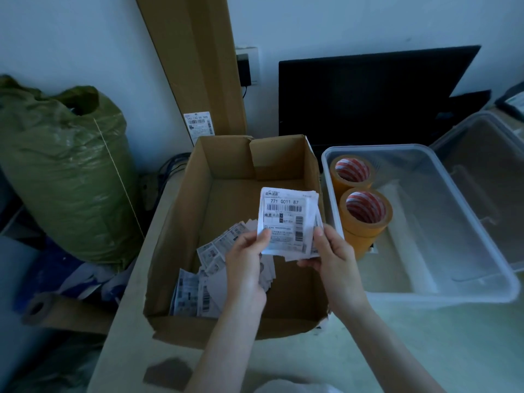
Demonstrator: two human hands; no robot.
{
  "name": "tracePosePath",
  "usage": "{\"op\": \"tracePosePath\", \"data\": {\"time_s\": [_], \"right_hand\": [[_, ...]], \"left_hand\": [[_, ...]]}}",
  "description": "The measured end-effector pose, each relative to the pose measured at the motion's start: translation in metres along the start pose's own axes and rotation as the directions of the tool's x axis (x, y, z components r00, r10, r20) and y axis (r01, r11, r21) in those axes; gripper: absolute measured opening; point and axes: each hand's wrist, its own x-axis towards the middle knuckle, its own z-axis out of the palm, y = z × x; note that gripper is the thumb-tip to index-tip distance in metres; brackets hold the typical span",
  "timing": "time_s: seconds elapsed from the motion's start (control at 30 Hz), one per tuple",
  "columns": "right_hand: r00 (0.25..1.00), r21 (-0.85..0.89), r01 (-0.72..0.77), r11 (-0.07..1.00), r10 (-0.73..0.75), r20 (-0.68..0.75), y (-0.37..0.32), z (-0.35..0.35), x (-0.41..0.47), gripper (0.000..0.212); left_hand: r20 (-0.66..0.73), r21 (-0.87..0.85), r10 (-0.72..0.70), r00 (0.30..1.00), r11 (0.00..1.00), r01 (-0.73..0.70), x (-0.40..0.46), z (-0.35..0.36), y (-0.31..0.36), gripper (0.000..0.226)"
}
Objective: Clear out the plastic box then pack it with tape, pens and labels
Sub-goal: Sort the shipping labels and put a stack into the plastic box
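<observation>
Both hands hold up a small stack of white paper labels with black barcodes [286, 222] over the open brown cardboard box [181, 222]. The left hand [246, 259] pinches the stack's lower left corner, thumb on top. The right hand [329, 256] grips the lower right edge, thumb on the front and fingers [307, 262] curled under. The stack stands up tall, its long side running up and down, with the print facing the camera. How many labels are in it is hard to tell; only edges peek out behind the top one.

More loose white labels [198, 282] lie in the cardboard box, partly hidden under the left arm.

Just to the right sits the clear plastic box [425, 290] on the pale desk [397, 350]. Two rolls of yellow-brown tape [365, 214] stand against its left wall, holes facing up. The near roll's bottom is hidden behind the labels and right hand. The box's clear lid [487, 177] is cut off at the right edge.
</observation>
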Motion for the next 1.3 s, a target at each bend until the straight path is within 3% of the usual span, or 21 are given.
{"op": "tracePosePath", "data": {"time_s": [0.3, 0.47, 0.6, 0.67, 0.7, 0.8, 0.9, 0.97, 1.1, 1.17, 1.3], "right_hand": [[0.998, -0.053, 0.003, 0.999, 0.000, 0.055, 0.005, -0.001, 0.000, 0.017], [1.000, -0.060, 0.017, 0.998, -0.016, 0.020, 0.005, -0.006, 0.001, 0.021], [1.000, -0.045, -0.016, 0.999, 0.016, -0.008, 0.004, -0.015, 0.003, 0.020], [0.999, -0.026, -0.034, 0.999, 0.034, -0.021, 0.004, -0.018, 0.003, 0.021], [0.999, -0.016, -0.043, 0.999, 0.042, -0.025, 0.005, -0.020, 0.003, 0.022], [0.998, 0.008, -0.060, 0.998, 0.060, -0.035, 0.007, -0.021, 0.002, 0.024], [0.997, 0.021, -0.074, 0.997, 0.074, -0.030, 0.009, -0.020, -0.001, 0.025], [0.997, 0.031, -0.078, 0.996, 0.079, -0.021, 0.009, -0.020, -0.003, 0.026], [0.995, 0.053, -0.087, 0.995, 0.089, -0.040, 0.009, -0.022, -0.006, 0.025], [0.995, 0.065, -0.091, 0.994, 0.094, -0.044, 0.009, -0.023, -0.007, 0.025], [0.993, 0.094, -0.104, 0.990, 0.109, -0.048, 0.010, -0.023, -0.009, 0.024]], "left_hand": [[0.079, -0.089, -0.151, 0.985, 0.983, 0.158, -0.004, 0.001, -0.003, 0.003], [0.138, 0.211, -0.065, 0.988, 0.977, 0.035, -0.007, -0.002, -0.004, 0.007], [0.206, 0.480, 0.035, 0.978, 0.867, -0.132, 0.020, -0.022, 0.000, 0.020], [0.207, 0.630, 0.088, 0.974, 0.750, -0.202, 0.047, -0.037, 0.000, 0.026], [0.220, 0.733, 0.094, 0.971, 0.641, -0.228, 0.064, -0.047, -0.004, 0.029], [0.272, 0.941, 0.008, 0.962, 0.205, -0.268, 0.105, -0.070, -0.026, 0.051], [0.280, 0.907, -0.170, 0.945, -0.275, -0.318, 0.117, -0.077, -0.052, 0.071], [0.288, 0.826, -0.219, 0.932, -0.436, -0.357, 0.116, -0.074, -0.065, 0.074], [0.309, 0.700, -0.187, 0.932, -0.620, -0.356, 0.113, -0.065, -0.078, 0.080], [0.316, 0.723, -0.185, 0.931, -0.588, -0.362, 0.113, -0.064, -0.078, 0.072], [0.333, 0.806, -0.283, 0.900, -0.409, -0.427, 0.118, -0.071, -0.066, 0.055]]}}
